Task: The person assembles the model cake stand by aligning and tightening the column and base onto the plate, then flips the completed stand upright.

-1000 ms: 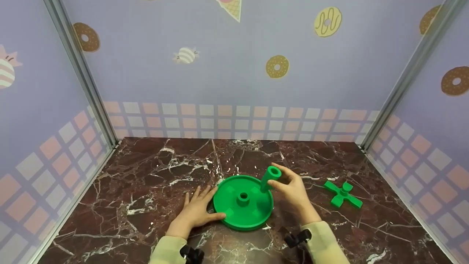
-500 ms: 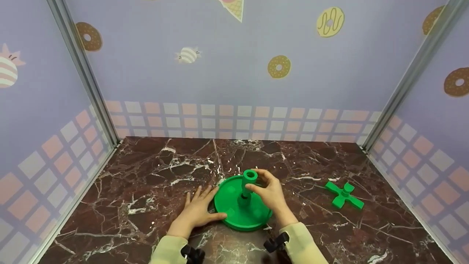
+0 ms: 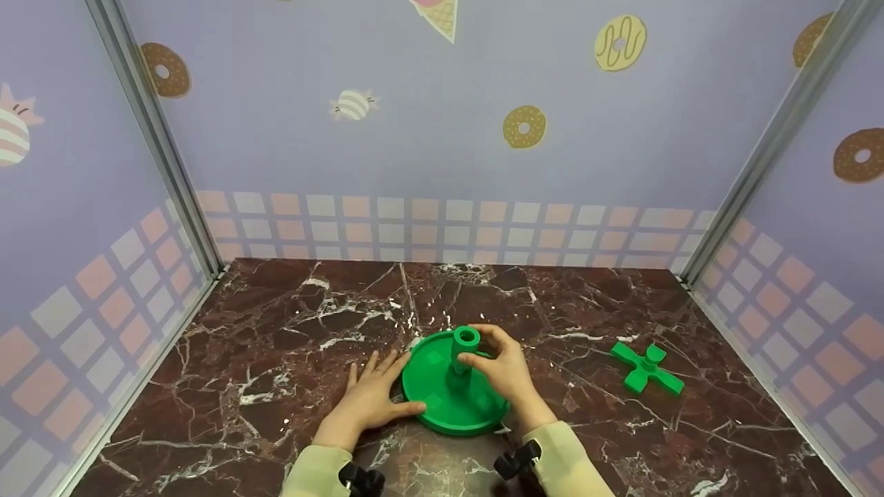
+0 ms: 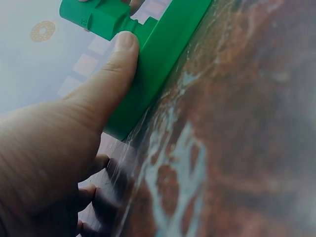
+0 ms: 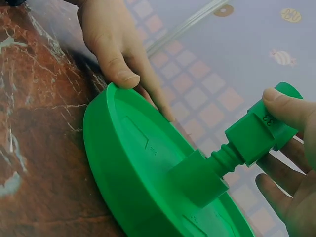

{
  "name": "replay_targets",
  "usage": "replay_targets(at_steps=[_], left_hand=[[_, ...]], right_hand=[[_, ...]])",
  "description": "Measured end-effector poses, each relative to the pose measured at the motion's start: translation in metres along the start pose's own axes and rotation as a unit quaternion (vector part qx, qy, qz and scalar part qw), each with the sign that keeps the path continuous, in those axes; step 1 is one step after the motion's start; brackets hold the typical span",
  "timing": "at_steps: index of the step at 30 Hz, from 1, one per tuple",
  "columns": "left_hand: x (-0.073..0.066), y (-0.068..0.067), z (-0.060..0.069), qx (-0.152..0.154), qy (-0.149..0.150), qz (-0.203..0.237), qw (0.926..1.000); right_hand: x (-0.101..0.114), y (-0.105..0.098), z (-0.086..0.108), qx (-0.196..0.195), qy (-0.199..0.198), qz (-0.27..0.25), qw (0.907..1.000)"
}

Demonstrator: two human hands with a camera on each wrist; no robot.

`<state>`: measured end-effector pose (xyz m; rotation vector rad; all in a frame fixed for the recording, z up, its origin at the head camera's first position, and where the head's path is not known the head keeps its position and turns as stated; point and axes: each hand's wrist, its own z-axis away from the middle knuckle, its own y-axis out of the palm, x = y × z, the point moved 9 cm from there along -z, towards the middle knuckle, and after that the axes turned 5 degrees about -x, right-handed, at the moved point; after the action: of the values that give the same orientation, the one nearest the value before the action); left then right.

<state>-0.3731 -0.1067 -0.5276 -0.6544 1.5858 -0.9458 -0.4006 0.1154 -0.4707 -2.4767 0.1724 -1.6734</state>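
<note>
A round green tray-like base (image 3: 431, 386) with a raised rim lies on the marbled tabletop; a hollow hub (image 5: 197, 177) rises from its middle. My left hand (image 3: 369, 397) rests flat at the base's left side, fingers spread, its thumb on the rim. Between thumb and fingers, my right hand (image 3: 507, 366) pinches a green threaded post (image 3: 466, 339) upright above the hub. In the right wrist view part of the post's thread (image 5: 227, 158) shows just outside the hub; its lower end is hidden there. The left wrist view shows my left thumb (image 4: 126, 44) against the base's wall.
A green cross-shaped piece (image 3: 648, 367) with a short central stub lies on the table to the right of the base. Patterned walls (image 3: 442, 228) enclose the dark marbled table (image 3: 276, 331) at the back and both sides, with metal corner posts (image 3: 753, 152).
My right hand has carried the post leftward from the base's right edge to above the hub, then lowered it slightly. The left hand and the cross-shaped piece have stayed in place.
</note>
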Motion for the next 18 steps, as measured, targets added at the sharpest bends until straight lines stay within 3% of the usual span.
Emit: replay_targets(at_steps=[10,18], left_hand=[[-0.0003,-0.0009,-0.0005,-0.001,-0.001,-0.001,1.0],[-0.0011,-0.0005,0.0015,-0.001,0.0,0.007,1.0]], right_hand=[[-0.0054,0.0027,-0.0014,0.007,0.007,0.028,0.9996],[0.0027,0.0029,0.0017,0.055,-0.017,0.034,0.9977]])
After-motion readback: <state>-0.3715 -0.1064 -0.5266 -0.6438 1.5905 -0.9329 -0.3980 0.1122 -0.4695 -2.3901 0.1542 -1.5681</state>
